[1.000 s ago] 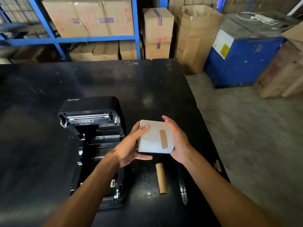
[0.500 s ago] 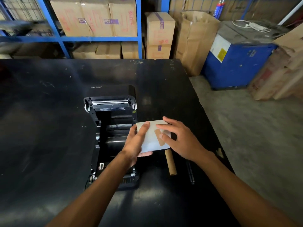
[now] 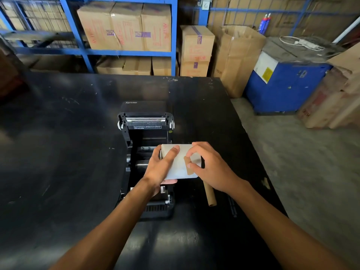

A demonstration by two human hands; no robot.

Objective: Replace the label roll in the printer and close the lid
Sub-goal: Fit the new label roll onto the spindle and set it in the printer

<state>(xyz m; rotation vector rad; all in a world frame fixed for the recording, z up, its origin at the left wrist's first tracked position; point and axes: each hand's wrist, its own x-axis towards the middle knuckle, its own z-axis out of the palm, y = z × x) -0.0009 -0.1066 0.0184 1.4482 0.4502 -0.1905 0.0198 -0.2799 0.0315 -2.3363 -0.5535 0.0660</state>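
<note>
A black label printer (image 3: 145, 131) stands on the black table (image 3: 58, 152) with its lid swung open toward the back and its roll bay exposed. I hold a white label roll (image 3: 179, 168) just above the bay's right side. My left hand (image 3: 162, 167) grips the roll from the left, thumb underneath. My right hand (image 3: 208, 168) pinches a strip of brown tape (image 3: 187, 164) on the roll's face. An empty brown cardboard core (image 3: 209, 194) lies on the table right of the printer, partly under my right wrist.
A thin dark bar (image 3: 232, 206) lies on the table near the core. The table's right edge drops to a concrete floor (image 3: 302, 172). Blue shelving with cardboard boxes (image 3: 126, 28) stands behind, and a blue machine (image 3: 284, 84) sits at the right.
The view has shifted, so the printer now sits nearer the middle. The roll has moved left, over the printer's open bay. My right fingers went from the roll's side to pinching the tape strip.
</note>
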